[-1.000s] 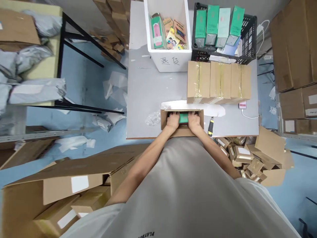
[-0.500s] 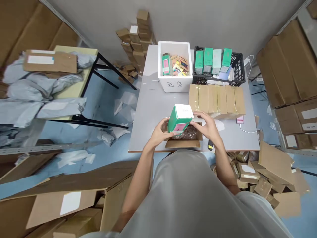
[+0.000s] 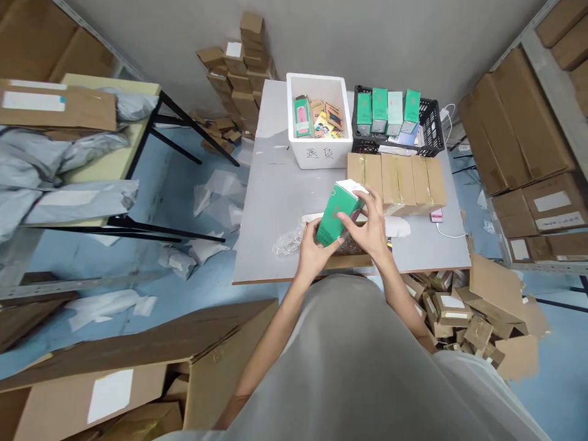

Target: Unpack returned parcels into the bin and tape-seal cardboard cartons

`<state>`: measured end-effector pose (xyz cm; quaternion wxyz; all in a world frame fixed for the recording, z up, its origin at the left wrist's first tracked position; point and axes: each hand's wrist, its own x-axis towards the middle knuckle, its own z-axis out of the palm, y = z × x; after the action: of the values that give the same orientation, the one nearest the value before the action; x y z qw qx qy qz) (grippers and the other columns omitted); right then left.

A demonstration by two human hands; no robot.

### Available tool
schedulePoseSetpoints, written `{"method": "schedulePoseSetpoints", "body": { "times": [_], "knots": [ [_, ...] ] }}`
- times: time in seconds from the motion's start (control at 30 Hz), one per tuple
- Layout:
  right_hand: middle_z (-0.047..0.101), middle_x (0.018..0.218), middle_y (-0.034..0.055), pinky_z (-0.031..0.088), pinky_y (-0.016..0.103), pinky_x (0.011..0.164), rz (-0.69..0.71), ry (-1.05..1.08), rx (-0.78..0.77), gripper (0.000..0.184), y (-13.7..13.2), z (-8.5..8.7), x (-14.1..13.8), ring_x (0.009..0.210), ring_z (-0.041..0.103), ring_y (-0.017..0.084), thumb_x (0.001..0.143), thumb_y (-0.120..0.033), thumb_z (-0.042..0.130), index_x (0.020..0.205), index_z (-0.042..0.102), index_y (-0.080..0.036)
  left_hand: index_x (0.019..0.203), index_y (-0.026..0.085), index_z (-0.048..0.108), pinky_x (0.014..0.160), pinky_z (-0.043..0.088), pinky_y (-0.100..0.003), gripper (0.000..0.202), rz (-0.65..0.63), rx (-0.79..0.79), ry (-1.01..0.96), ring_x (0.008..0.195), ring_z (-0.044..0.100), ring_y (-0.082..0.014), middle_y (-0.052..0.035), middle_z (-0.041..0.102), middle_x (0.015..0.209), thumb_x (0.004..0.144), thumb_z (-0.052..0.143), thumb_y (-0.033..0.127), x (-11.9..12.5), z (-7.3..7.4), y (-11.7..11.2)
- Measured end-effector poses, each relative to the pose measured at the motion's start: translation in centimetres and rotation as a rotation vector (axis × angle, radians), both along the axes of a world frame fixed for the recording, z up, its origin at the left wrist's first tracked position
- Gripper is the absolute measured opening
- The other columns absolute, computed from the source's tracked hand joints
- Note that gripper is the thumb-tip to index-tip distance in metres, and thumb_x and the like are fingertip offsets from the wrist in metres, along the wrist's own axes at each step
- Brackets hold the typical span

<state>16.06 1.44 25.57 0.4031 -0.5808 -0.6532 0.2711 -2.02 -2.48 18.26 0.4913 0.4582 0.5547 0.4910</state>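
Between my two hands is a green box (image 3: 336,214) with a white top, tilted over to the right. My left hand (image 3: 315,248) grips its lower end. My right hand (image 3: 370,225) holds its upper right side, thumb across the face. Below them at the table's front edge lies an opened cardboard box (image 3: 349,261), mostly hidden by my hands. Clear plastic wrap (image 3: 288,242) lies to the left of it on the grey table (image 3: 266,208).
Behind stand a white foam bin (image 3: 319,153) with small boxes and a black crate (image 3: 432,125) with several green boxes. Taped cartons (image 3: 397,179) sit in front of the crate. A large open carton (image 3: 229,355) is at my left, a heap of cartons (image 3: 478,331) at right.
The green box has turned and tipped, so a plain green side now shows instead of its pink-windowed face. My right hand has moved over its top. Plastic wrap now shows at the left.
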Motion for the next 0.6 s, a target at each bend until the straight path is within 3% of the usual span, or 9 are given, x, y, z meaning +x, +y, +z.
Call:
{"method": "schedulePoseSetpoints", "body": {
  "times": [0.17,0.27,0.47,0.6],
  "knots": [
    [0.051,0.173,0.0178,0.067,0.049,0.111,0.06,0.12,-0.02,0.053,2.6,-1.2,-0.1,0.15,0.064,0.032,0.112,-0.063,0.057,0.153,0.06,-0.03,0.124,0.03,0.066,0.098,0.069,-0.042,0.06,-0.129,-0.284,-0.474,0.119,0.078,-0.0273,-0.0072,0.077,0.135,0.077,0.097,0.051,-1.2,0.0,-1.1],
    [0.063,0.163,0.0158,0.068,0.047,0.106,0.102,0.19,-0.093,0.057,3.9,-1.8,0.1,0.137,0.072,0.03,0.112,-0.067,0.053,0.155,0.057,-0.03,0.12,0.029,0.064,0.1,0.068,-0.042,0.066,-0.139,-0.385,-0.632,0.109,0.08,-0.0238,-0.0046,0.079,0.122,0.068,0.104,0.042,-1.6,-0.4,-1.7],
    [0.069,0.156,0.0151,0.065,0.049,0.111,0.02,0.15,-0.06,0.052,4.1,-3.4,-0.9,0.136,0.071,0.029,0.115,-0.063,0.049,0.156,0.053,-0.031,0.125,0.029,0.065,0.101,0.068,-0.043,0.067,-0.068,-0.281,-0.522,0.117,0.077,-0.0252,-0.0055,0.076,0.128,0.072,0.102,0.046,-1.7,-1.4,-2.8],
    [0.065,0.159,0.0178,0.066,0.046,0.106,0.022,0.134,-0.055,0.071,3.1,-4.0,-2.2,0.127,0.075,0.028,0.112,-0.074,0.049,0.165,0.041,-0.028,0.123,0.028,0.067,0.101,0.065,-0.038,0.062,0.014,-0.098,-0.269,0.12,0.073,-0.0248,-0.0076,0.071,0.132,0.074,0.1,0.047,-2.0,-1.6,-3.3]
  ]
}}
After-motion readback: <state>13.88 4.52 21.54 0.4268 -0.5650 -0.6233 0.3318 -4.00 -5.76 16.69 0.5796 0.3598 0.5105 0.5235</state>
